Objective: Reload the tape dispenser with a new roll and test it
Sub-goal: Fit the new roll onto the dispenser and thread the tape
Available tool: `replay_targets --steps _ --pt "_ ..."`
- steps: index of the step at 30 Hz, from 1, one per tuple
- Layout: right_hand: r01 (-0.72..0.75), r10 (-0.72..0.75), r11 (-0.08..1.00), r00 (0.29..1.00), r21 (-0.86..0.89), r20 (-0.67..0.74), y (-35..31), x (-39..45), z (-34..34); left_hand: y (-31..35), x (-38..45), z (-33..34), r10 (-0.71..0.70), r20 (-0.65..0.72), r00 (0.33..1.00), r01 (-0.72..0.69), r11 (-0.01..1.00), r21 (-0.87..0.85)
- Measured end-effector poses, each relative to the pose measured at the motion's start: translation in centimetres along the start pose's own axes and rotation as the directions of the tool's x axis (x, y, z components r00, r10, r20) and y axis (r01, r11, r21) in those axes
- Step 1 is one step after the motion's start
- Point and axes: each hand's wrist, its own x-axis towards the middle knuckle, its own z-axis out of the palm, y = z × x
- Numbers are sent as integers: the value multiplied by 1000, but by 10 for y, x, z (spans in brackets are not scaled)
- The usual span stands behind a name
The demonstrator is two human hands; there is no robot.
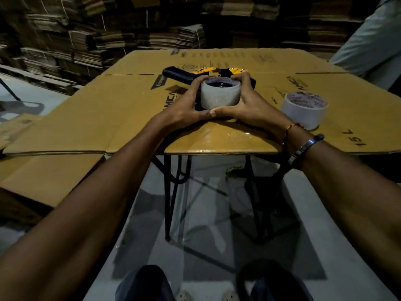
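Both hands wrap around a pale roll of tape (221, 94), one on each side of it. The left hand (188, 105) grips the roll's left wall, fingers curled over the far rim and thumb stretched along the near base. The right hand (245, 103) mirrors it on the right wall, fingers hooked over the far rim. The two thumbs meet tip to tip just below the roll, nearest the viewer. The roll stands with its open core facing up, and a dark hub shows inside the core.

Under and behind the hands lies the tape dispenser (208, 72), flat on the counter. Its black handle (178, 75) sticks out past the left hand's fingers, and its yellow and black head shows just beyond the fingertips of both hands. The roll sits on the dispenser's body; how far it is seated cannot be told.

To the right of the right hand, apart from it, a second roll of tape (303, 109) lies flat on the counter, white with printed lettering inside its core. The right wrist wears a thin thread band (291, 128) and, further up the arm, a metal bracelet (306, 148).

The counter (108, 109) is topped with flattened brown cardboard. Beyond the hands, stacks of folded cardboard (86, 40) fill the dim background. At far right, a person's pale sleeve (373, 40) is partly in view.
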Motion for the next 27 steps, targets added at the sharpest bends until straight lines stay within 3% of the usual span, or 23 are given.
replay_targets --steps 27 --pt "0 1 999 999 35 -35 -33 -104 3 53 -97 18 35 17 999 -32 991 -127"
